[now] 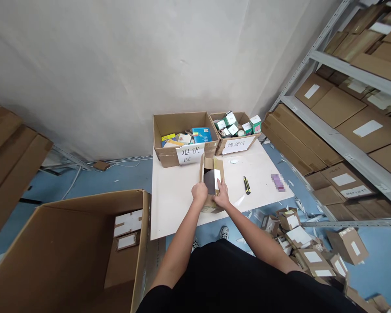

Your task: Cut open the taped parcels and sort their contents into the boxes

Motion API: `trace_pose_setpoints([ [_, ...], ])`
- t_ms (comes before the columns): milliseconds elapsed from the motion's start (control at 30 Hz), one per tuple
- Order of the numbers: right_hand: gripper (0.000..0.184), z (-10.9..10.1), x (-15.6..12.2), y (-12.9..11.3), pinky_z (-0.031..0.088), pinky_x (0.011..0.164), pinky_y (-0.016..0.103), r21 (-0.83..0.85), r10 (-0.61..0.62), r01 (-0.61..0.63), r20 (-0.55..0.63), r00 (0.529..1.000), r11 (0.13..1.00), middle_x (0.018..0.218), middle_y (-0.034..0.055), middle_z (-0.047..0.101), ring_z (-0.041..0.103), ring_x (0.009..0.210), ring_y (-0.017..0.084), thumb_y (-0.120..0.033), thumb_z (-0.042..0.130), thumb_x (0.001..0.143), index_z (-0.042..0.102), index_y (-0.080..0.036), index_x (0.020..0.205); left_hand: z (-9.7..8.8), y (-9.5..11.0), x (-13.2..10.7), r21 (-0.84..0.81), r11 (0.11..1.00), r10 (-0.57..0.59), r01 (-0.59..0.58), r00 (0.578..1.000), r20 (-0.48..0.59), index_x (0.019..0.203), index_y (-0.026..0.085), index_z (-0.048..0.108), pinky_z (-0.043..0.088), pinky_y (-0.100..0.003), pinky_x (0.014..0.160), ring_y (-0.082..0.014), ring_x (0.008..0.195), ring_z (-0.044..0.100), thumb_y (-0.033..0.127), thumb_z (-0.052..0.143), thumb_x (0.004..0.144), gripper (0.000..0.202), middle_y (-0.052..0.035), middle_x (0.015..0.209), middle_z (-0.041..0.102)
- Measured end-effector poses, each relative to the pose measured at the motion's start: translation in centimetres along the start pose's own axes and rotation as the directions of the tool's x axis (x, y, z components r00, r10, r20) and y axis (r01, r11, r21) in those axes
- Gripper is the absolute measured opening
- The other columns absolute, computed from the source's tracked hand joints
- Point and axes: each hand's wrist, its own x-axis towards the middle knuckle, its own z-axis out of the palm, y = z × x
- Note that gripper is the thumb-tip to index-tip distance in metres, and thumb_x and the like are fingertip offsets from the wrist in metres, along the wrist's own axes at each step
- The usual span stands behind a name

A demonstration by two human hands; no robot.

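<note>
A small cardboard box [219, 167] stands on the white table near its front edge, its top flaps apart. Something dark grey [209, 181] shows inside it; its kind I cannot make out. My left hand [200, 192] is closed on the left side of the box. With fingers over the right flap, beside a white label, my right hand [222, 194] grips the other side. To the right lies a black and yellow utility knife [246, 185].
Behind stand two labelled cartons, one with books [182, 152], one with green-and-white boxes [237, 147]. A purple blurred item [278, 183] lies on the table [169, 191]. A large carton [84, 208] stands left; discarded boxes [299, 239] and shelving [348, 152] are right.
</note>
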Motion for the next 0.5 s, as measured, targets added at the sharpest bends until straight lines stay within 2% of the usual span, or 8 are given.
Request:
trace_pose_setpoints([
  [200, 0.108, -0.4, 0.3, 0.7, 0.018, 0.129, 0.054, 0.048, -0.058, 0.057, 0.032, 0.998, 0.997, 0.177, 0.0077, 0.006, 0.010, 0.162, 0.037, -0.026, 0.068, 0.067, 0.027, -0.023, 0.167, -0.3, -0.5, -0.3, -0.015, 1.000, -0.012, 0.012, 1.000, 0.007, 0.108, 0.012, 0.079, 0.056, -0.030, 0.084, -0.0261, 0.105, 0.075, 0.011, 0.042, 0.100, 0.038, -0.0192, 0.111, 0.078],
  [333, 0.109, -0.6, 0.4, 1.2, 0.021, 0.128, 0.055, 0.099, -0.077, 0.072, 0.054, 0.996, 0.993, 0.177, 0.0066, 0.006, 0.012, 0.161, 0.037, -0.025, 0.069, 0.067, 0.027, -0.026, 0.167, -0.3, -0.4, -0.6, -0.023, 1.000, -0.015, 0.015, 1.000, 0.011, 0.109, 0.011, 0.079, 0.056, -0.029, 0.085, -0.0257, 0.106, 0.075, 0.008, 0.043, 0.098, 0.037, -0.0194, 0.109, 0.078],
  [500, 0.109, -1.0, 0.5, 1.4, 0.022, 0.129, 0.054, 0.133, -0.093, 0.081, 0.088, 0.992, 0.988, 0.177, 0.0063, 0.007, 0.013, 0.161, 0.036, -0.024, 0.069, 0.066, 0.028, -0.025, 0.167, 0.0, -0.6, -0.8, -0.023, 0.999, -0.034, 0.034, 0.999, 0.005, 0.113, 0.011, 0.078, 0.056, -0.029, 0.087, -0.0261, 0.108, 0.075, 0.014, 0.044, 0.100, 0.037, -0.0212, 0.109, 0.078],
])
